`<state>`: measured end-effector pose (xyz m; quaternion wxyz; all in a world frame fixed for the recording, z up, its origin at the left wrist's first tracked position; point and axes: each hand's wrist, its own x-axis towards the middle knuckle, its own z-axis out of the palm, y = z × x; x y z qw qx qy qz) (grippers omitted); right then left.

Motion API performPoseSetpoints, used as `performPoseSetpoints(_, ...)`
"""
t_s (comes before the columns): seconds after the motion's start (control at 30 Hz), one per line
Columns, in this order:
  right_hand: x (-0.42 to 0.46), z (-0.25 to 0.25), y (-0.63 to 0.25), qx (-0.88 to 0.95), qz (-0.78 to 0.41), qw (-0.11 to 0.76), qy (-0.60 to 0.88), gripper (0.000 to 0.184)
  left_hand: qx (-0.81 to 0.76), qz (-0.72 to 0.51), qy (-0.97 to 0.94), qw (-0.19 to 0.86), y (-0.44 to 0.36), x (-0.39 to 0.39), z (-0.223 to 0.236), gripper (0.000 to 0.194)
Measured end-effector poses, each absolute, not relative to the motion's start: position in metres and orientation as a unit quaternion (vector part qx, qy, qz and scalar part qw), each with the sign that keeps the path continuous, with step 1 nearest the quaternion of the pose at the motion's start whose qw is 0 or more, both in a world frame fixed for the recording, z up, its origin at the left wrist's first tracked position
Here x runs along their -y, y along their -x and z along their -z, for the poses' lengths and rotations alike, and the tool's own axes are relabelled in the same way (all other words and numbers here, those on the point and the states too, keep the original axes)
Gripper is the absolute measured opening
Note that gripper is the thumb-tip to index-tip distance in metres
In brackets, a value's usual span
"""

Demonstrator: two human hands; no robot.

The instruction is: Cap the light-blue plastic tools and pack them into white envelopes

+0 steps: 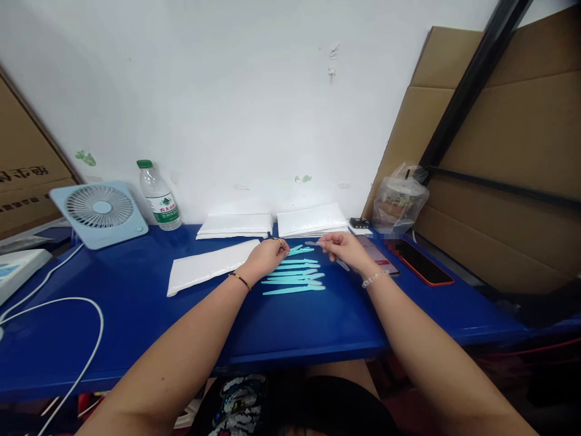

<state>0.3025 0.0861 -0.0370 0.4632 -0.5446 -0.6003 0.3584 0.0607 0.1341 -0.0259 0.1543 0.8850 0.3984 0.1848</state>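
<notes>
Several thin light-blue plastic sticks (295, 275) lie side by side on the blue table (136, 303). My left hand (267, 254) rests at their left end, fingers curled and touching the upper sticks. My right hand (345, 247) hovers just right of the row, pinching a thin clear strip (315, 244) between thumb and fingers. A white padded envelope (209, 266) lies flat to the left of my left hand.
Two stacks of white envelopes (313, 219) sit at the wall. A small blue fan (100, 212) and water bottle (158, 197) stand far left, white cables (68, 315) trail in front. A phone (424, 261), plastic bag (399, 197) and cardboard (508, 169) are right.
</notes>
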Motion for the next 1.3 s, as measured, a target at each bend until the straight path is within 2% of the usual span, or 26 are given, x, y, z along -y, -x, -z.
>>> performPoseSetpoints(0.2, -0.084, 0.037, -0.305, 0.678, -0.204, 0.419, 0.568, 0.033, -0.397, -0.194, -0.881, 0.167, -0.062, -0.134, 0.026, 0.023)
performPoseSetpoints(0.37, -0.085, 0.039, -0.302, 0.69, -0.243, 0.379, 0.567, 0.031, -0.382, -0.208, -0.886, 0.16, -0.062, -0.136, 0.028, 0.022)
performPoseSetpoints(0.57, -0.085, 0.044, -0.29, 0.717, -0.239, 0.371, 0.539, 0.029, -0.355, -0.212, -0.897, 0.159, -0.065, -0.136, 0.031, 0.02)
performPoseSetpoints(0.67, -0.084, 0.041, -0.287, 0.73, -0.236, 0.347, 0.539, 0.027, -0.345, -0.187, -0.903, 0.172, -0.064, -0.134, 0.028, 0.02)
performPoseSetpoints(0.77, -0.08, 0.032, -0.295, 0.74, -0.225, 0.327, 0.543, 0.026, -0.344, -0.142, -0.905, 0.206, -0.062, -0.134, 0.025, 0.027)
performPoseSetpoints(0.9, -0.07, 0.019, -0.324, 0.699, -0.115, 0.29, 0.644, 0.02, -0.368, -0.139, -0.91, 0.131, -0.061, -0.136, 0.028, 0.027)
performPoseSetpoints(1.0, -0.064, 0.016, -0.337, 0.676, -0.13, 0.178, 0.703, 0.018, -0.37, -0.12, -0.917, 0.087, -0.063, -0.138, 0.032, 0.023)
performPoseSetpoints(1.1, -0.063, 0.017, -0.332, 0.679, -0.126, 0.096, 0.717, 0.012, -0.384, -0.096, -0.914, 0.091, -0.065, -0.137, 0.034, 0.018)
performPoseSetpoints(1.2, -0.066, 0.021, -0.318, 0.701, -0.055, 0.08, 0.706, 0.009, -0.398, -0.087, -0.909, 0.087, -0.066, -0.136, 0.033, 0.018)
performPoseSetpoints(1.3, -0.071, 0.027, -0.308, 0.719, -0.031, 0.115, 0.685, 0.014, -0.392, -0.086, -0.915, 0.051, -0.066, -0.135, 0.033, 0.022)
